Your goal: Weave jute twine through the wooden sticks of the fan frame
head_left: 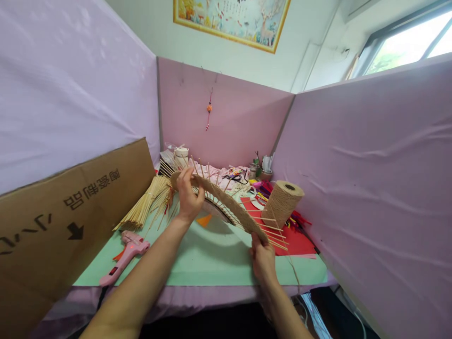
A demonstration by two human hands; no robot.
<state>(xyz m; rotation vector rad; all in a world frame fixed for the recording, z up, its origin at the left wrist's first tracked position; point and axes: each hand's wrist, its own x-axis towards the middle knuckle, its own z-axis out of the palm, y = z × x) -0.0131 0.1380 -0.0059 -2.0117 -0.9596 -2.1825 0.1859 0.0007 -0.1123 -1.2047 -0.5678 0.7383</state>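
A curved band wrapped in brown twine (226,200), with thin wooden sticks fanning out from it, is held tilted above the table. My left hand (189,195) grips its upper left end, fingers over the band and thumb below. At the lower right end, my right hand (263,256) pinches the band near the protruding sticks. A strand of twine (294,270) hangs down beside my right hand. Behind the band stands a large spool of brown twine (282,205). The underside of the held piece is partly hidden.
A pink hot glue gun (129,256) lies at the left, near a bundle of wooden sticks (146,202). A cardboard sheet (81,221) leans along the left side. Red sheets (296,242) lie under the spool. Pink partitions (229,113) enclose the table.
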